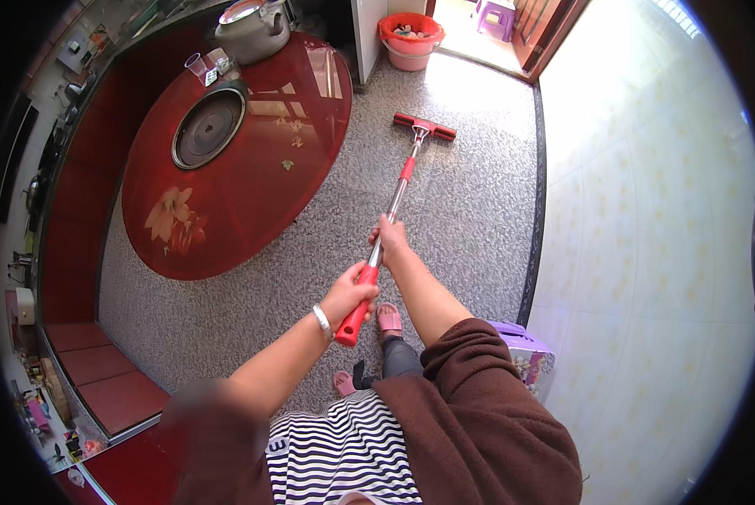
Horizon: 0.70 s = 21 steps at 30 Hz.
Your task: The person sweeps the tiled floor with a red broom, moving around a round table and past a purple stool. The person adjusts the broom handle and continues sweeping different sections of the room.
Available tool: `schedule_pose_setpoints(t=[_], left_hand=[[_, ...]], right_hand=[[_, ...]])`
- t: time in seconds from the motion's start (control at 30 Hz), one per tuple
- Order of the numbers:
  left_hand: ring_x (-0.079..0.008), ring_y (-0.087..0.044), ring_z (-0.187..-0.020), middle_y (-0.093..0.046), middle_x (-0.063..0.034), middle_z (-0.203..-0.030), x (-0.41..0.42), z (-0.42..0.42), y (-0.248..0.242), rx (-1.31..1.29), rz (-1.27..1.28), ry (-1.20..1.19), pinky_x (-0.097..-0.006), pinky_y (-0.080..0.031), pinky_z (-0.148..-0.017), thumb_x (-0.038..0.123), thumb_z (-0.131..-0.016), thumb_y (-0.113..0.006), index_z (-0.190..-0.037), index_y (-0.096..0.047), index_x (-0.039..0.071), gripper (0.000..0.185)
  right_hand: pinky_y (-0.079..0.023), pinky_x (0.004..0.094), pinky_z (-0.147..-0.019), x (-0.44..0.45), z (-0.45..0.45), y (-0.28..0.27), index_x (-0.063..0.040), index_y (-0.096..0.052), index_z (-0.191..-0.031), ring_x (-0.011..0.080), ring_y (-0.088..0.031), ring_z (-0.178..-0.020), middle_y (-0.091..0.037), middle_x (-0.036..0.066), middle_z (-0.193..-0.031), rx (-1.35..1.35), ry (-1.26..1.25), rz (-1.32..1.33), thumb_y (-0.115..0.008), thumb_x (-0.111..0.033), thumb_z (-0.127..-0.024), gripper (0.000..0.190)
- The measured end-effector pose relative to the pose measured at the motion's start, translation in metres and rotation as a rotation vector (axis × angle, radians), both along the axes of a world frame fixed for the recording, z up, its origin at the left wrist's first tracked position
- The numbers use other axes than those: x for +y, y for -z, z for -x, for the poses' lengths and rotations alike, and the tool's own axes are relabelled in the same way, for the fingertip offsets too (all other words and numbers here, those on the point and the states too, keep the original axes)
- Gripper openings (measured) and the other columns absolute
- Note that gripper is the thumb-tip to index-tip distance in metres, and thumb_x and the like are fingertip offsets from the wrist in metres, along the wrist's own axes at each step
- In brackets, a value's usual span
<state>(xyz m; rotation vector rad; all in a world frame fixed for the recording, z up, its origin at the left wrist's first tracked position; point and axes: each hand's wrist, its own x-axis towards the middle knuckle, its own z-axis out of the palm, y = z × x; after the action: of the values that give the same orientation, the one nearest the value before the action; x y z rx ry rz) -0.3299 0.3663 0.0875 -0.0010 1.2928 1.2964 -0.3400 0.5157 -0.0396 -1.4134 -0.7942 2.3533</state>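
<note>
A mop [397, 196] with a steel pole and red plastic parts slants away from me. My left hand [349, 295], with a silver bangle at its wrist, grips the red end handle. Farther up, my right hand [389, 237] is closed around the bare steel pole. The red mop head [424, 126] lies crosswise on the speckled grey floor [472, 208], short of the doorway. Its underside is hidden from above.
To the left stands an oval red table [276, 208] bearing a large kettle [254, 31] and a round dark inset [209, 128]. A pink bucket [410, 55] with a red liner sits near the doorway. Along the right runs a tiled wall [629, 240]; a purple container [529, 350] stands beside me.
</note>
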Motion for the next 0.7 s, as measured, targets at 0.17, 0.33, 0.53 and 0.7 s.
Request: schedule_pose_setpoints(t=[0.17,0.33,0.53,0.7], left_hand=[[-0.0108,-0.053,-0.053,-0.051,-0.0068,-0.079,-0.031,0.015,0.001,-0.034,-0.046,-0.040,-0.0229,-0.046,-0.040,0.003,-0.078,-0.059,-0.142,-0.012,0.007,0.079],[-0.0114,-0.052,-0.053,-0.052,-0.0086,-0.083,-0.148,-0.026,-0.038,-0.014,0.020,-0.035,-0.0229,-0.045,-0.040,0.001,-0.080,-0.058,-0.143,-0.010,0.006,0.079],[-0.0147,-0.051,-0.054,-0.051,-0.0129,-0.086,-0.262,-0.073,-0.113,-0.160,0.072,-0.255,-0.0244,-0.042,-0.040,-0.003,-0.081,-0.053,-0.144,-0.007,0.011,0.079],[-0.0138,-0.049,-0.054,-0.051,-0.0120,-0.085,-0.246,-0.070,-0.122,-0.149,0.077,-0.254,-0.0249,-0.042,-0.041,-0.003,-0.081,-0.051,-0.145,-0.003,0.015,0.082]], right_hand=[[-0.040,0.0248,-0.036,-0.028,0.013,0.005,-0.006,-0.039,-0.084,0.0117,-0.040,-0.045,-0.043,0.004,-0.061,0.034,0.064,0.040,-0.047,-0.020,-0.091,0.017],[-0.041,0.0287,-0.037,-0.151,-0.023,-0.022,-0.006,-0.037,-0.086,0.0150,-0.044,-0.045,-0.042,0.006,-0.060,-0.116,-0.088,0.019,-0.047,-0.016,-0.089,0.014],[-0.046,0.0291,-0.044,-0.272,-0.063,-0.088,-0.010,-0.026,-0.102,0.0154,-0.048,-0.055,-0.045,0.009,-0.074,-0.119,-0.339,0.191,-0.048,-0.013,-0.089,0.025],[-0.045,0.0277,-0.041,-0.265,-0.048,-0.096,-0.011,-0.028,-0.099,0.0141,-0.047,-0.054,-0.044,0.008,-0.072,-0.034,-0.345,0.231,-0.046,-0.008,-0.087,0.022]])
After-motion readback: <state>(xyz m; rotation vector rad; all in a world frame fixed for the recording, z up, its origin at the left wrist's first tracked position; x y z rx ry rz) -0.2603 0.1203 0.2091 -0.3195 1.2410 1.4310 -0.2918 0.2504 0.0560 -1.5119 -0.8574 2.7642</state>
